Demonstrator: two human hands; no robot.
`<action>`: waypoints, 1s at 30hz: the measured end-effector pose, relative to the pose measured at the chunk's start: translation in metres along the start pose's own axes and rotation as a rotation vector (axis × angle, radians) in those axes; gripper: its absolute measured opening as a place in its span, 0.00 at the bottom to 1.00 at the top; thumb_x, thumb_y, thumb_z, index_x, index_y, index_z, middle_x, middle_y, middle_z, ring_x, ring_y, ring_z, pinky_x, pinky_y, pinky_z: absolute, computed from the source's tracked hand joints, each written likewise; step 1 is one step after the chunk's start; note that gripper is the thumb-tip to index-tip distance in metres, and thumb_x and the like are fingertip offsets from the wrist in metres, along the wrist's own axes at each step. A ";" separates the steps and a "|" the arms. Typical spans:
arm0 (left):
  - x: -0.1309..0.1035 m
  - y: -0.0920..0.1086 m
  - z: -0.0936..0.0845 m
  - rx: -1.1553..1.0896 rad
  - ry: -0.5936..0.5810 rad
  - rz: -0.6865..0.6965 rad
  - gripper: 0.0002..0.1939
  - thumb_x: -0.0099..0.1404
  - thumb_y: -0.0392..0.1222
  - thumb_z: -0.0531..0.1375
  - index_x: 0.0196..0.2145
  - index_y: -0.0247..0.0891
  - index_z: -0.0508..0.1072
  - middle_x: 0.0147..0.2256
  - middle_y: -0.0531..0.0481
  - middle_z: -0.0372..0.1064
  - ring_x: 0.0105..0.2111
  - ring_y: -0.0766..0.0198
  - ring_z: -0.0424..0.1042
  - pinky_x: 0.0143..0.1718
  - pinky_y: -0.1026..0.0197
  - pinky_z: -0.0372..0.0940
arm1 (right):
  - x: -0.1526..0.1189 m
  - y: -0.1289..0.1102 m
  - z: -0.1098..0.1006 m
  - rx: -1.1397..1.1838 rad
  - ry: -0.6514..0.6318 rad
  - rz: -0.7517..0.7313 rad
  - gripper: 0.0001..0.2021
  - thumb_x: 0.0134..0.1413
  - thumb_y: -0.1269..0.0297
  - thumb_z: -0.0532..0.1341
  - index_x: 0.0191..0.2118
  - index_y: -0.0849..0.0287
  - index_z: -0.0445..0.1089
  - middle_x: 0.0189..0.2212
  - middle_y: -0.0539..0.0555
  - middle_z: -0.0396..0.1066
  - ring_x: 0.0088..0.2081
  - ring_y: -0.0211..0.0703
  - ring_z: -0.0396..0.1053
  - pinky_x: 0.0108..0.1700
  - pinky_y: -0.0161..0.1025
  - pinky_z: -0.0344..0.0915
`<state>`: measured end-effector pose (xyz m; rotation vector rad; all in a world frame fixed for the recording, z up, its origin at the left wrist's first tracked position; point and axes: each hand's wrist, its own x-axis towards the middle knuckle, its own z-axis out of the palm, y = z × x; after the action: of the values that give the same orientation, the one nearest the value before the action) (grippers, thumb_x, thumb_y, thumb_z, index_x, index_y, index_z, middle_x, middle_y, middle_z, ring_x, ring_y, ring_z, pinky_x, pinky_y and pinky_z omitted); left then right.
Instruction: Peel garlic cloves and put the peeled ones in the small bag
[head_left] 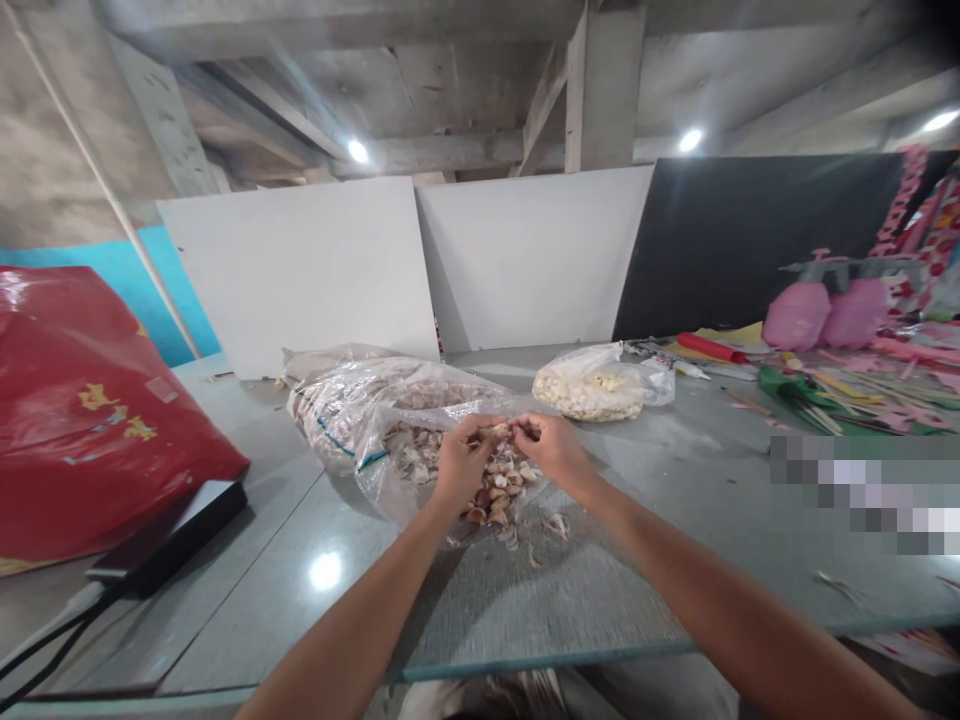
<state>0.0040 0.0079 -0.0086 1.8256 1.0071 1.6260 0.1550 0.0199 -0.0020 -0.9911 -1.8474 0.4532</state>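
Observation:
My left hand (466, 458) and my right hand (551, 448) meet over the mouth of a clear plastic bag (382, 490). Their fingertips pinch a small garlic clove (502, 428) between them, partly covered by the fingers. Below lie unpeeled garlic cloves (499, 492) with brownish skins, and loose papery skins (411, 452) fill the bag to the left. A few skin scraps (556, 524) rest on the table in front. Behind my right hand stands a clear bag of pale peeled cloves (589, 388).
A large red bag (90, 420) and a black box with cables (176, 535) occupy the left of the grey table (585, 610). Pink spray bottles (796, 312), a red roll (711, 348) and craft scraps lie at right. White boards (532, 260) stand at the back.

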 end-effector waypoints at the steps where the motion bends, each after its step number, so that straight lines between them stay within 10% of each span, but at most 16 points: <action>1: 0.000 -0.001 0.000 -0.067 0.001 -0.055 0.15 0.55 0.49 0.60 0.36 0.35 0.73 0.28 0.50 0.68 0.26 0.69 0.65 0.27 0.67 0.62 | 0.000 -0.001 -0.001 -0.009 0.000 0.003 0.12 0.49 0.64 0.53 0.34 0.62 0.72 0.24 0.51 0.72 0.26 0.37 0.67 0.28 0.30 0.59; 9: 0.004 -0.003 0.002 -0.474 0.111 -0.243 0.16 0.52 0.49 0.62 0.36 0.37 0.69 0.24 0.56 0.63 0.19 0.74 0.60 0.19 0.69 0.59 | -0.003 -0.009 -0.004 -0.127 0.005 -0.043 0.10 0.50 0.64 0.53 0.31 0.60 0.71 0.23 0.50 0.69 0.26 0.35 0.64 0.29 0.30 0.56; 13: 0.003 0.000 0.003 -0.400 0.074 -0.252 0.18 0.51 0.49 0.62 0.37 0.36 0.69 0.27 0.54 0.65 0.19 0.73 0.62 0.19 0.69 0.60 | -0.005 -0.012 -0.006 -0.185 0.004 -0.079 0.15 0.54 0.60 0.51 0.22 0.61 0.67 0.18 0.49 0.65 0.23 0.35 0.61 0.27 0.31 0.54; 19: 0.002 0.000 0.004 -0.220 0.035 -0.222 0.17 0.50 0.49 0.62 0.35 0.34 0.71 0.24 0.54 0.67 0.17 0.72 0.63 0.19 0.68 0.61 | -0.006 -0.014 -0.005 0.069 0.019 -0.092 0.13 0.53 0.60 0.54 0.43 0.58 0.66 0.31 0.52 0.70 0.29 0.36 0.67 0.31 0.31 0.61; 30: -0.001 -0.002 0.002 -0.001 0.024 -0.132 0.14 0.53 0.45 0.60 0.36 0.35 0.75 0.20 0.53 0.68 0.17 0.71 0.61 0.19 0.69 0.57 | -0.003 -0.004 -0.002 0.030 0.038 -0.128 0.09 0.52 0.59 0.56 0.33 0.57 0.69 0.29 0.51 0.72 0.30 0.37 0.68 0.34 0.33 0.62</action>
<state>0.0056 0.0091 -0.0110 1.7043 1.1122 1.5728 0.1554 0.0150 0.0000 -0.8504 -1.8518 0.3805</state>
